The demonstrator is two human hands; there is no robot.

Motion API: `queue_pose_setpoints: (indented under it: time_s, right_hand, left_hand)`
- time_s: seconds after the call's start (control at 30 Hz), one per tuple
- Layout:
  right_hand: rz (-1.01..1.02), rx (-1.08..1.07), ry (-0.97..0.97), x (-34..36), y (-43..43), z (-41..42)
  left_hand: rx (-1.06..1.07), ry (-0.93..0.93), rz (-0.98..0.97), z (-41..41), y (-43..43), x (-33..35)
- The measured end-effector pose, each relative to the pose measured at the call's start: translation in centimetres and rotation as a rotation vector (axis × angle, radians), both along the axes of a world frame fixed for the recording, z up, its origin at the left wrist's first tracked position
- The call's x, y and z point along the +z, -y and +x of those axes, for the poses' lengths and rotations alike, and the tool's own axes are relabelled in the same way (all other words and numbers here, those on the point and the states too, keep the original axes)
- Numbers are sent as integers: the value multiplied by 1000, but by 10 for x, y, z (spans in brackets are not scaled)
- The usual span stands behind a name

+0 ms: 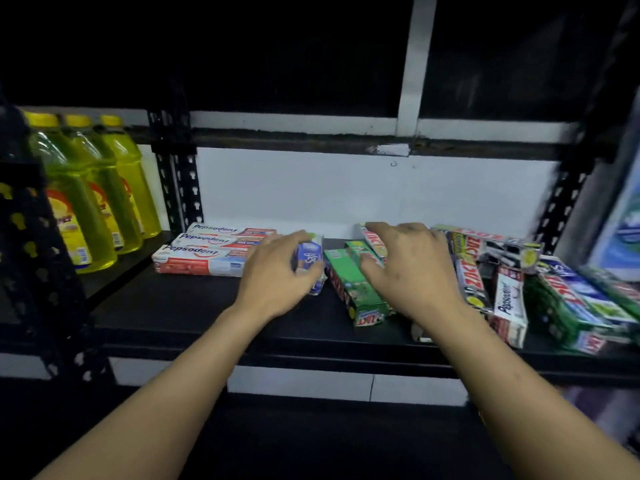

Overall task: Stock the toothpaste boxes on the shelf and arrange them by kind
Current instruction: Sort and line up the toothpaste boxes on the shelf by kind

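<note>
Head view. The black shelf [180, 306] carries all the stock seen.

Left hand [277, 271]: grasping. Fingers and thumb are curled round a blue-and-white box [309, 260], fingers over its far edge, thumb at its near side. The box sits low over the shelf board; contact with the board cannot be confirmed. It lies between the Pepsodent stack [207, 252] on its left and the green boxes [349, 284] on its right, close to both.

The Pepsodent stack is three red-and-white cartons lying flat, lengthwise across the shelf, stepped back one behind the other, at the left rear.

Right hand [412, 268]: spread palm-down over the far ends of the green boxes. The thumb touches the top of one green box; the fingertips reach over a red-and-white Zact box [372, 241] behind them. Whether the hand grips that box or merely rests on it cannot be told.

The green boxes lie side by side, angled, near ends toward the shelf's front edge.

To the right of the right hand, a mixed heap [554, 296] of cartons lies unsorted: Zact boxes in several colours and a white Pepsodent box [509, 304], overlapping at differing angles.

Yellow bottles [90, 202] stand in the bay to the left, beyond a perforated upright [183, 178].
</note>
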State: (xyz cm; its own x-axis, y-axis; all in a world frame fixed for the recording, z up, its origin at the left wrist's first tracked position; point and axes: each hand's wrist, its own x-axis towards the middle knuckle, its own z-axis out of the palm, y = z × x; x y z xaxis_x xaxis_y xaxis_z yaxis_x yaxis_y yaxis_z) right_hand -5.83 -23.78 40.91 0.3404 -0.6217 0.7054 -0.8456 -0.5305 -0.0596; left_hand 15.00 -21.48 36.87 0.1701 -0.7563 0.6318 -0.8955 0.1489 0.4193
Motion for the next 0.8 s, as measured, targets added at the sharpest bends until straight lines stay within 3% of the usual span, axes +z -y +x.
queue_pose_setpoints:
  time_s: [0.27, 0.37, 0.5, 0.6, 0.8]
  right_hand:
    - [73, -185, 7, -10, 3, -114]
    - [122, -252, 13, -21, 6, -155]
    - [154, -353, 73, -47, 10, -205]
    - [136, -333, 145, -66, 8, -220]
    - [104, -111, 94, -88, -6, -199]
  left_hand:
    - [-239, 187, 103, -129, 22, 5]
    - [-186, 275, 121, -133, 18, -16]
    - [-108, 314, -24, -135, 16, -27]
    - [-93, 324, -47, -137, 17, -28]
    - [-67, 323, -39, -138, 14, -27]
